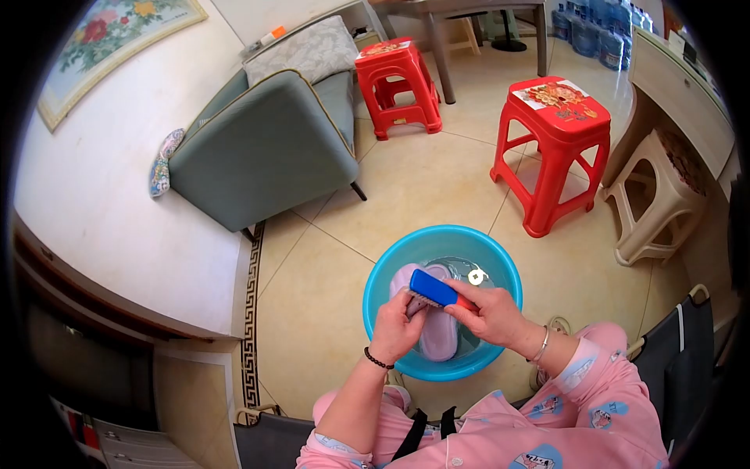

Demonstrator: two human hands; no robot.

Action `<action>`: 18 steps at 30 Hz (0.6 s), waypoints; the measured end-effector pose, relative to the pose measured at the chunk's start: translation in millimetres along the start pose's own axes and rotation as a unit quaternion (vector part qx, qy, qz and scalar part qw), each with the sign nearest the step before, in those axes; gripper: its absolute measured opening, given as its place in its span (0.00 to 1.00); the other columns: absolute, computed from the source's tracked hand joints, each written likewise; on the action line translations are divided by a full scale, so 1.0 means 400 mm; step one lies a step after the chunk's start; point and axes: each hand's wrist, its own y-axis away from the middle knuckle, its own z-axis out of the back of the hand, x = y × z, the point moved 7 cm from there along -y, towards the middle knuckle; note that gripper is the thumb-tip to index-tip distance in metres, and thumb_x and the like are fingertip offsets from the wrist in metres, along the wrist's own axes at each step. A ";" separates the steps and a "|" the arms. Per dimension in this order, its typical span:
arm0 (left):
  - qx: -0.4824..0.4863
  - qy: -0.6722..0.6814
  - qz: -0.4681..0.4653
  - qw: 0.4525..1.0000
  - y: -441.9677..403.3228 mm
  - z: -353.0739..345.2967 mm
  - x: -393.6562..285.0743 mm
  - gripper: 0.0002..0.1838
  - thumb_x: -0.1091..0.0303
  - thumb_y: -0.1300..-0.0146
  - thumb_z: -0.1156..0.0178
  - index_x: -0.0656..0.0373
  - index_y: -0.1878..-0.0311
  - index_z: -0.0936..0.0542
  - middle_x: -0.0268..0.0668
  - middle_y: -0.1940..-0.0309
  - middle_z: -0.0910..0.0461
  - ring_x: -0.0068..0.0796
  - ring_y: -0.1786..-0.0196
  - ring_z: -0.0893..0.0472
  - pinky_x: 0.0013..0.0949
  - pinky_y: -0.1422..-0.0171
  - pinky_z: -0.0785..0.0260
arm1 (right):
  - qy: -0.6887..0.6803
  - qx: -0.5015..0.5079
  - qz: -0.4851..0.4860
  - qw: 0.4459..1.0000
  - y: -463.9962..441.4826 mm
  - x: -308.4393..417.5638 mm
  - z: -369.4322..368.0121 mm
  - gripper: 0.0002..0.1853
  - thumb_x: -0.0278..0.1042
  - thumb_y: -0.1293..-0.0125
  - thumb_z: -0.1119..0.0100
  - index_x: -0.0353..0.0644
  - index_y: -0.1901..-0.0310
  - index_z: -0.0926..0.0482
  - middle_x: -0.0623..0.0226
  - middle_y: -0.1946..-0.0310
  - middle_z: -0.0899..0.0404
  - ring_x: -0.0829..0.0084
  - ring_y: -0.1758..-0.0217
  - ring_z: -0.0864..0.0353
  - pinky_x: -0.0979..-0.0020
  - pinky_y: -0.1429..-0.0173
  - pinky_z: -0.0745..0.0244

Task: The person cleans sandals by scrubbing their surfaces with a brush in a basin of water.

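Over the basin, my right hand [494, 314] grips a scrubbing brush [432, 288] with a blue back and a red handle. Its pale bristles face down toward my left hand. My left hand [396, 327] is closed on a light purple slipper [405, 277], just under the brush head; the fingers partly hide it. A second light purple slipper [440, 338] rests in the basin below my hands. The blue plastic basin [376, 258] stands on the floor with some clear water in it. A small round whitish object [476, 277] shows inside the basin, on its right side.
Two red plastic stools [551, 148] [397, 87] stand beyond the basin. A grey-green armchair [266, 148] is at the left by the wall. A beige stool [660, 199] sits under a desk [680, 98] at right. Large water bottles [598, 37] stand far back.
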 end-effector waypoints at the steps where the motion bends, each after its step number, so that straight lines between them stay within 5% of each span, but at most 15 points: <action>1: 0.011 -0.022 0.009 1.000 0.002 -0.003 0.002 0.14 0.79 0.42 0.40 0.63 0.51 0.22 0.47 0.59 0.17 0.41 0.56 0.16 0.35 0.52 0.25 | 0.039 -0.002 -0.017 0.999 0.003 -0.002 0.004 0.21 0.44 0.36 0.38 0.46 0.44 0.22 0.52 0.68 0.18 0.53 0.68 0.17 0.62 0.65 0.24; 9: -0.023 0.016 -0.132 0.991 0.003 -0.004 -0.030 0.17 0.82 0.42 0.40 0.65 0.48 0.22 0.46 0.48 0.20 0.42 0.45 0.20 0.33 0.43 0.27 | -0.020 -0.030 -0.136 0.990 -0.017 -0.086 0.027 0.20 0.45 0.34 0.40 0.41 0.47 0.21 0.50 0.69 0.18 0.55 0.66 0.17 0.61 0.63 0.25; 11: -0.022 0.108 -0.073 0.991 0.006 0.000 -0.015 0.15 0.82 0.40 0.40 0.64 0.49 0.23 0.42 0.47 0.20 0.30 0.46 0.21 0.31 0.40 0.30 | -0.051 -0.026 -0.159 0.986 -0.016 -0.107 0.022 0.19 0.44 0.34 0.41 0.40 0.47 0.21 0.50 0.69 0.18 0.56 0.66 0.17 0.62 0.62 0.25; 14: -0.012 0.250 0.038 0.967 0.008 0.001 0.036 0.16 0.81 0.39 0.39 0.63 0.48 0.24 0.38 0.49 0.20 0.27 0.47 0.21 0.30 0.42 0.28 | -0.045 -0.024 -0.175 0.983 -0.017 -0.118 0.021 0.19 0.44 0.33 0.41 0.40 0.48 0.20 0.51 0.69 0.18 0.57 0.66 0.16 0.62 0.62 0.25; 18: -0.017 0.276 0.088 0.957 0.002 0.001 0.053 0.15 0.80 0.40 0.37 0.63 0.49 0.24 0.34 0.53 0.19 0.22 0.50 0.21 0.27 0.45 0.28 | -0.053 -0.050 -0.102 0.992 -0.013 -0.057 0.026 0.20 0.44 0.34 0.40 0.41 0.45 0.22 0.50 0.69 0.19 0.54 0.66 0.17 0.62 0.63 0.25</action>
